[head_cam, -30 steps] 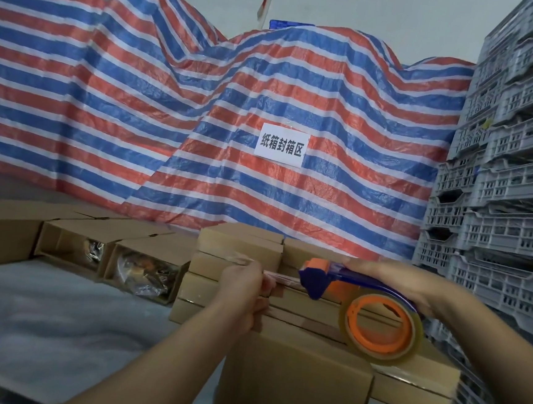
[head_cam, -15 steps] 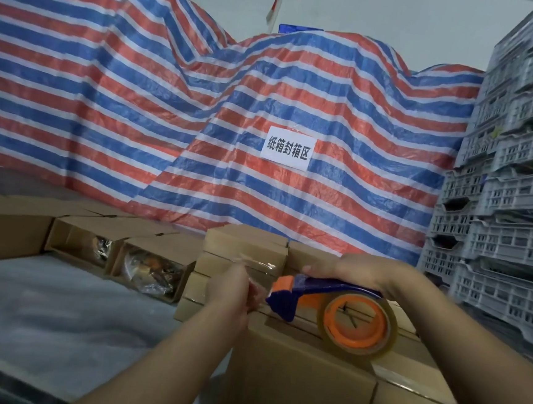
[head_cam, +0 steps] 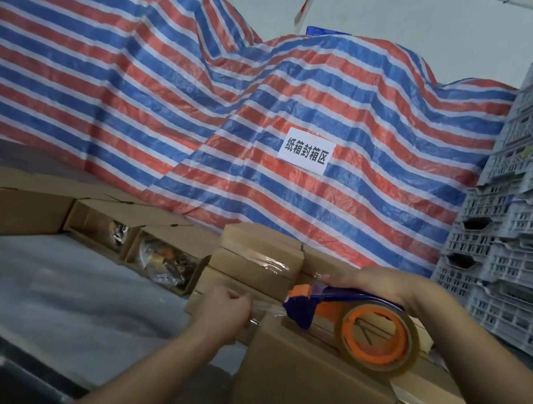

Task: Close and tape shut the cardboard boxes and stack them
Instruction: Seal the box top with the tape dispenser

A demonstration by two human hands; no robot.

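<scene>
At near right of tabletop (head_cam: 57, 296): closed box (head_cam: 307, 386), against stack (head_cam: 253, 265) of sealed boxes. Tape (head_cam: 265, 308) strand stretched over its top edge. Left hand (head_cam: 227, 308) pinches free tape end; right hand (head_cam: 377, 285) grips dispenser (head_cam: 345, 318) from above. Judgement: box light, stiff, walls dent under pressure; hold by side faces. Tape thin, sticky, tends to fold onto itself; keep taut. Open boxes (head_cam: 157, 256) lie farther left.

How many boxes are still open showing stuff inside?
2: one open box and a second beside it, left of the taped stack. Others may be hidden out of view.
</scene>
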